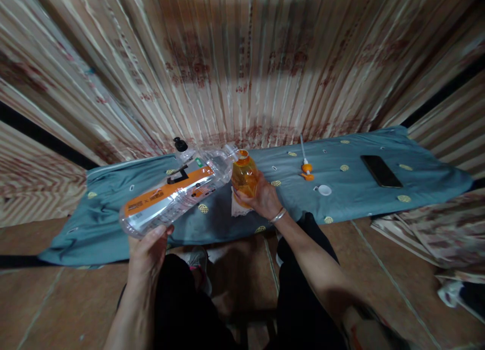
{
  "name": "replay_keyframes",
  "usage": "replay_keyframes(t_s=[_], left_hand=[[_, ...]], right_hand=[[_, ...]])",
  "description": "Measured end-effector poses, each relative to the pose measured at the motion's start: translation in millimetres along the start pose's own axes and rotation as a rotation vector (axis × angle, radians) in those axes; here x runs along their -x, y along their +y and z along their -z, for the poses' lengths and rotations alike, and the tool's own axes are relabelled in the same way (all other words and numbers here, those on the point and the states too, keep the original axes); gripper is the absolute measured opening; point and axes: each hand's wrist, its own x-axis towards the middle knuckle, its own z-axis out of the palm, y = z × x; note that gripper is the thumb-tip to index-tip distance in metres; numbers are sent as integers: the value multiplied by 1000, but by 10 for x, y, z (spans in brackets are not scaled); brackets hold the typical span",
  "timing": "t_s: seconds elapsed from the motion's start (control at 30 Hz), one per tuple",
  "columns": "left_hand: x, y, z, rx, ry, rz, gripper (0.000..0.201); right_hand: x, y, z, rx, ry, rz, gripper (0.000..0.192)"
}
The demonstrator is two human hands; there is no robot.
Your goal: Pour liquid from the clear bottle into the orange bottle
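My left hand [148, 249] grips the base of a large clear plastic bottle [178, 191] with an orange label, tilted on its side so its open neck meets the mouth of a small orange bottle [245, 176]. My right hand [261, 198] holds that orange bottle upright over the blue-grey cloth [359, 193]; a bracelet is on that wrist. An orange pump head with a white tube [306, 169] and a white cap [325, 190] lie on the cloth to the right.
A black phone [381, 170] lies on the cloth at the right. A black-capped item [180, 144] stands behind the big bottle. A striped patterned curtain [242, 62] hangs behind. Folded patterned fabric [428, 234] lies on the tiled floor at right.
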Motion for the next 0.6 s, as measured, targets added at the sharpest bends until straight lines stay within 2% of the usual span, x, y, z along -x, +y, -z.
replay_keyframes(t_s=[0.17, 0.43, 0.6], left_hand=[[-7, 13, -3, -12, -26, -21, 44], [-56, 33, 86, -27, -59, 4, 57], [-23, 41, 33, -60, -67, -9, 43]], right_hand=[[1, -5, -4, 3, 8, 8, 78], [7, 18, -29, 26, 22, 10, 81], [8, 27, -39, 15, 32, 14, 80]])
